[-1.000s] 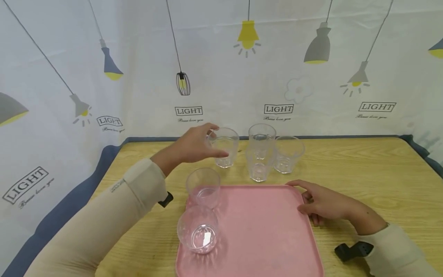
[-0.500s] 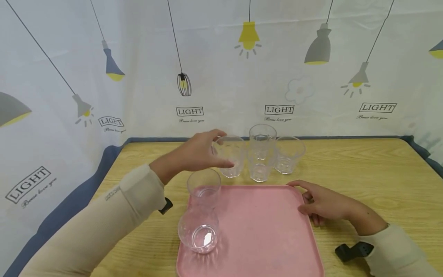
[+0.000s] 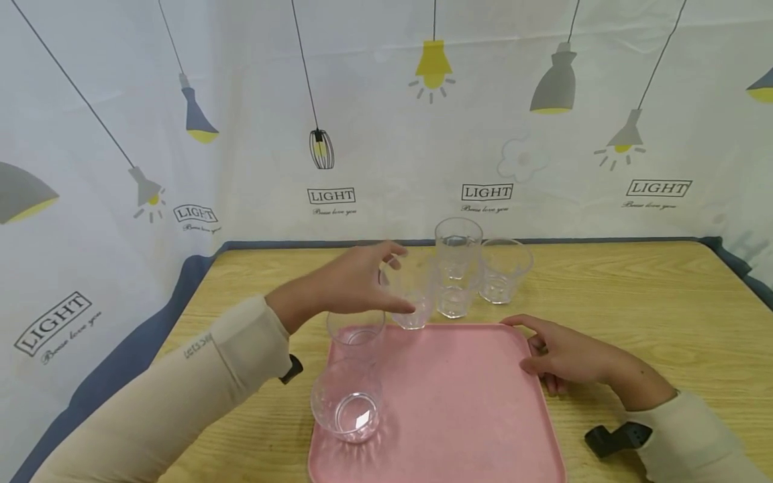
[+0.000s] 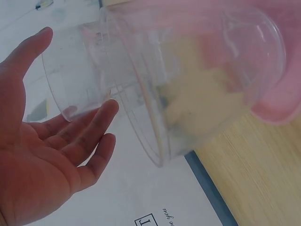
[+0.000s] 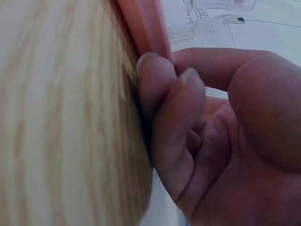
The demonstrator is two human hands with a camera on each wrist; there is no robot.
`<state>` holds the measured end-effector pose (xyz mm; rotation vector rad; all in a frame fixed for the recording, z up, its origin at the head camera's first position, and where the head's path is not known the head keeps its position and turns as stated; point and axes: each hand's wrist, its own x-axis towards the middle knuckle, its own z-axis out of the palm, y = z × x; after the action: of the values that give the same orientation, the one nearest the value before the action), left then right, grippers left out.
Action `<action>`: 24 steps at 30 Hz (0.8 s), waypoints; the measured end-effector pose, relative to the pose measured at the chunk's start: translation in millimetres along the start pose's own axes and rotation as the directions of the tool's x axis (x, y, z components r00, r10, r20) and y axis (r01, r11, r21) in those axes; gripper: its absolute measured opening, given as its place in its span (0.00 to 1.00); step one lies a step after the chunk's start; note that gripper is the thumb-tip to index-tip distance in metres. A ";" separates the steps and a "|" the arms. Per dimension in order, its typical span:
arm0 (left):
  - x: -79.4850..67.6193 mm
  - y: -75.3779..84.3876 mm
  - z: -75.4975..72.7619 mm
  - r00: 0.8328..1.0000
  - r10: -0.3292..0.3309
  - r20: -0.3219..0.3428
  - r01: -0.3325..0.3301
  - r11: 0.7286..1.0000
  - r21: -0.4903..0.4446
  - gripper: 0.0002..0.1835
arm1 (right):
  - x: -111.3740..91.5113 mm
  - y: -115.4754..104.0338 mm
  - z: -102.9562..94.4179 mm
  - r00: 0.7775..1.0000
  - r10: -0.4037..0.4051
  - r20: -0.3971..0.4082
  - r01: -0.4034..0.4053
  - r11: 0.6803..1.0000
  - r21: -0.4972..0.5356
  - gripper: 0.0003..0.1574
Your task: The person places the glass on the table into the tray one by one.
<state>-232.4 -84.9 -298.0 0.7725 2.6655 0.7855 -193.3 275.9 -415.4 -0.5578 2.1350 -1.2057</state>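
My left hand (image 3: 347, 282) grips a clear cup (image 3: 419, 295) between thumb and fingers, just above the far edge of a pink tray (image 3: 459, 396). In the left wrist view, the fingers curve around that cup (image 4: 73, 70). A second clear cup (image 4: 202, 89) fills the foreground there. Two upright cups occupy the tray's left side: a nearer cup (image 3: 347, 409) and a farther cup (image 3: 356, 345), partly hidden behind my left hand. At the tray's far right corner, my right hand (image 3: 574, 352) pinches the rim; the right wrist view shows fingertips against the tray edge (image 5: 149, 30).
Beyond the tray on the wooden table (image 3: 634, 288) stand a front clear cup (image 3: 451, 302), a back clear cup (image 3: 459, 245) and a right-hand clear cup (image 3: 504, 275), close together. A white lamp-print curtain (image 3: 392, 134) hangs behind the table.
My left hand has carried its cup toward me and to the right, from the table's back to the tray's far edge. The right hand stays at the tray's corner.
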 end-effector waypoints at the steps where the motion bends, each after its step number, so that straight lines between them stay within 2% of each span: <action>1: -0.3 0.2 1.2 1.000 0.007 0.003 -0.007 1.000 -0.003 0.50 | 0.1 0.2 -0.1 1.000 0.000 0.001 0.000 1.000 0.000 0.45; 8: -0.4 0.3 9.3 0.998 0.044 0.051 -0.045 0.999 0.016 0.49 | 0.5 1.4 -0.8 1.000 0.005 0.004 -0.005 1.000 0.011 0.45; 24: -2.7 4.9 18.5 0.988 0.022 0.154 -0.030 0.998 0.052 0.50 | 0.5 0.4 -1.0 1.000 0.007 0.005 -0.007 1.000 0.019 0.46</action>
<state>-221.1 -75.0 -310.2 0.8463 2.5532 0.6353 -194.3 276.4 -415.5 -0.5441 2.1172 -1.2179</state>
